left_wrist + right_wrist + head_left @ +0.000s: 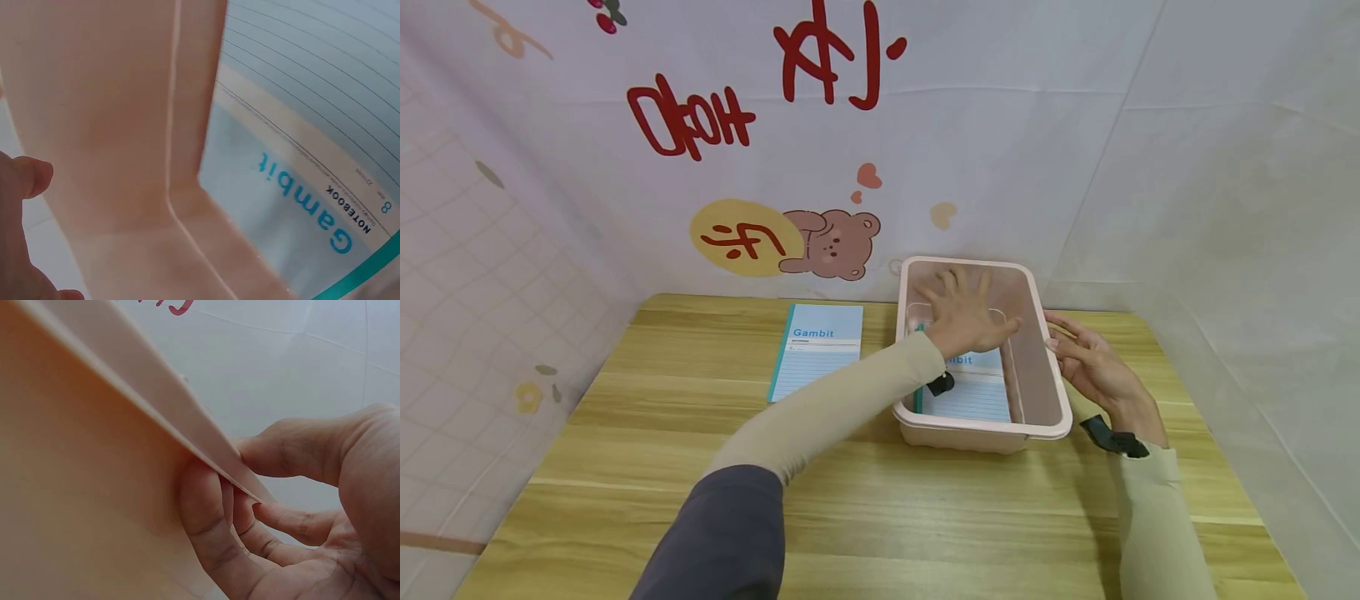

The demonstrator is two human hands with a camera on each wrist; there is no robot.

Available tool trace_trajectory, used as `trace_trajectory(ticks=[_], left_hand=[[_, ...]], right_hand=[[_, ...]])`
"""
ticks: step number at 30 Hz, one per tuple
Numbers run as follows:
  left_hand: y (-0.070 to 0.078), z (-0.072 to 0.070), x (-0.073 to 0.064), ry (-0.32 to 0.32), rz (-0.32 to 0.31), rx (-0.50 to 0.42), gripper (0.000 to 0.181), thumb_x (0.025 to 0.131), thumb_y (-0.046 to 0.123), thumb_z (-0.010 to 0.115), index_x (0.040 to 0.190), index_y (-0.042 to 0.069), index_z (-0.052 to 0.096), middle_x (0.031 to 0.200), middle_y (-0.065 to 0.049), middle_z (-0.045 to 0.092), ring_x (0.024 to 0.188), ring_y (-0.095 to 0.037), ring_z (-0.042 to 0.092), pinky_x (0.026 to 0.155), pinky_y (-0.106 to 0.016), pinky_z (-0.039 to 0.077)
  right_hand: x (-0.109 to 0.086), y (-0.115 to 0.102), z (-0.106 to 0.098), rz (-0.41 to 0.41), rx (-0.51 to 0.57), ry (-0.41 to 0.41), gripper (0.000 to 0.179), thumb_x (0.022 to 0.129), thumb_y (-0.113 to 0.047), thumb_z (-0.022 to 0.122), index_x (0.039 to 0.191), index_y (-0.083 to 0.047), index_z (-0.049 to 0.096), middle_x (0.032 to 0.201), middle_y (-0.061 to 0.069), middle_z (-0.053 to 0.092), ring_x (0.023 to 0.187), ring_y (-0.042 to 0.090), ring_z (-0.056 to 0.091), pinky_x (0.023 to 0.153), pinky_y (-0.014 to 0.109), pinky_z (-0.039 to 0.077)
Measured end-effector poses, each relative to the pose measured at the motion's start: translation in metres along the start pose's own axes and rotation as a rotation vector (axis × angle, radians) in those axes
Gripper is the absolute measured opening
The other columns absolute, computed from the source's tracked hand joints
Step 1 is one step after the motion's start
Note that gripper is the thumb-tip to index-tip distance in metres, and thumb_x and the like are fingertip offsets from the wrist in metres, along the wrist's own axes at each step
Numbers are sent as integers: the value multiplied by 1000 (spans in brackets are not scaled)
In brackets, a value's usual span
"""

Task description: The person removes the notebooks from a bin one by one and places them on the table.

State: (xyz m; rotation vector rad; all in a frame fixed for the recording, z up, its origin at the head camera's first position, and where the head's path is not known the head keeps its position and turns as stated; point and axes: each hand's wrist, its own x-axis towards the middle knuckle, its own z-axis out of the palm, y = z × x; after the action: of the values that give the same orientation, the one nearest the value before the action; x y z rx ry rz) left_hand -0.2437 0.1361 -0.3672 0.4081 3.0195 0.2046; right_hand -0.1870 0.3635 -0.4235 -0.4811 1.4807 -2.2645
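Note:
A pale pink plastic box (962, 437) stands on the table at the back, right of the middle. Inside it lies a blue notebook (970, 398) marked Gambit, partly covered by my left arm; its lettering shows clearly in the left wrist view. My left hand (967, 321) is over the box's opening, fingers spread and nothing held. Whether it touches the box I cannot tell. My right hand (1096, 364) pinches the box's right rim, thumb on top and fingers curled under it, as the right wrist view shows (294, 512).
Left of the box, a second Gambit notebook (816, 358) lies on the wooden table (925, 525), its lower edge near my left sleeve. A printed white cloth (1015, 158) hangs behind the table and along both sides.

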Motion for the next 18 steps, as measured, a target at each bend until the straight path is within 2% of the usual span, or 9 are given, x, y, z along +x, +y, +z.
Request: trace_trajectory(ticks=[7,10,16,18], left_hand=[[5,12,11,-56,-16,45,93,89,84,39,164,33,16,168,-17,16,151,-41,24,112,-73,28],[10,17,13,-61,-28,79,91,90,83,38,163,32,18,168,-13,19,150,-38,27,112,-72,29],[22,30,18,-136,-65,140,93,90,85,34,164,33,14,167,-8,21,150,-32,28,113,-69,32],[24,37,23,-156,-76,135,93,89,86,34,164,34,14,167,-7,23,149,-32,29,112,-70,32]], right_hand=[[0,0,-2,4,2,-4,53,108,6,31,159,-2,18,146,8,56,121,18,67,94,28,58],[0,0,-2,1,4,-6,53,108,6,31,158,-1,17,145,8,57,120,18,67,93,28,58],[1,0,-2,2,5,-7,53,108,5,31,158,-1,16,146,9,56,121,18,67,93,28,58],[1,0,-2,6,4,-3,53,108,4,31,158,-2,16,146,9,56,121,18,67,94,29,57]])
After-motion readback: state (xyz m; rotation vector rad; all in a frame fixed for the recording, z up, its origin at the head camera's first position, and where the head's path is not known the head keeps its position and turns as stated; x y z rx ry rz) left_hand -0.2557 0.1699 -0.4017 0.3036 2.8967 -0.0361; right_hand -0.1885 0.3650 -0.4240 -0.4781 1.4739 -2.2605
